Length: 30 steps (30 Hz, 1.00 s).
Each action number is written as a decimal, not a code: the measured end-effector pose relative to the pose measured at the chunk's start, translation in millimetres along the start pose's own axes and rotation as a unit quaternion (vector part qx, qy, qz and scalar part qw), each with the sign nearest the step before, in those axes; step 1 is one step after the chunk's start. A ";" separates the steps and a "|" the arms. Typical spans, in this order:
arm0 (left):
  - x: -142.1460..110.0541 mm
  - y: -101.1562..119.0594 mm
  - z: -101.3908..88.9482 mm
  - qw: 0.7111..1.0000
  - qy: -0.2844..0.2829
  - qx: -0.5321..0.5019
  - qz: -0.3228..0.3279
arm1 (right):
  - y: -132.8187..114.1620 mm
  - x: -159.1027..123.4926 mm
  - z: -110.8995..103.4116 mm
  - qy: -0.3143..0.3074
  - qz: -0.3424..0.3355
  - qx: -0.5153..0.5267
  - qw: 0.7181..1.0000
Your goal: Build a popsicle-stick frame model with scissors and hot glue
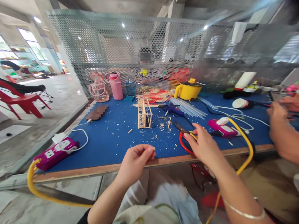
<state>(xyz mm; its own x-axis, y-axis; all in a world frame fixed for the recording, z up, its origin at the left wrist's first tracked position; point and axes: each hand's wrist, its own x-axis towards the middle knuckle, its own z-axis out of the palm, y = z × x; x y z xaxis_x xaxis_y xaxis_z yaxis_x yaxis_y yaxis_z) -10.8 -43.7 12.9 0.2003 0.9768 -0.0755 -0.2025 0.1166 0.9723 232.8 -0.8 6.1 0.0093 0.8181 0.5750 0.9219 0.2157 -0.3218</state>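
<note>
Over the front edge of the table, my left hand [137, 157] is closed in a pinch. A tiny pale bit, perhaps wood, shows at its fingertips. My right hand [204, 144] is closed on a pair of scissors [183, 137] with red and yellow handles, its dark blades pointing away to the left. Beyond both hands, a small frame made of wooden sticks [141, 116] stands upright on the blue table top [105, 137]. Scraps of cut wood [162, 125] lie scattered between the frame and the scissors.
Behind the frame lie a blue glue gun [173, 109], clear glue sticks [189, 107], red-tipped sticks [154, 95] and a yellow pot [188, 90]. Purple power strips [57, 152] with yellow cords flank the work area. A co-worker's hands [280, 115] are at the right. Perforated metal screen [105, 40] behind.
</note>
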 end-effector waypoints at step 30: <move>14.8 18.0 9.4 0.835 0.149 0.330 0.414 | -111.7 3.7 -6.0 -0.092 0.116 0.614 0.775</move>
<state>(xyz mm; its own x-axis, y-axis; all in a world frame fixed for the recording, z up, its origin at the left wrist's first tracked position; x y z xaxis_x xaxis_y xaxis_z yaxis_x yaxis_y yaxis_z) -2.5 -28.8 31.3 -0.0139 0.6859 0.7276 0.4380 -0.6500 0.6211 132.2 -25.1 48.7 -0.0402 0.9490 0.3127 -0.1612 0.3027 -0.9394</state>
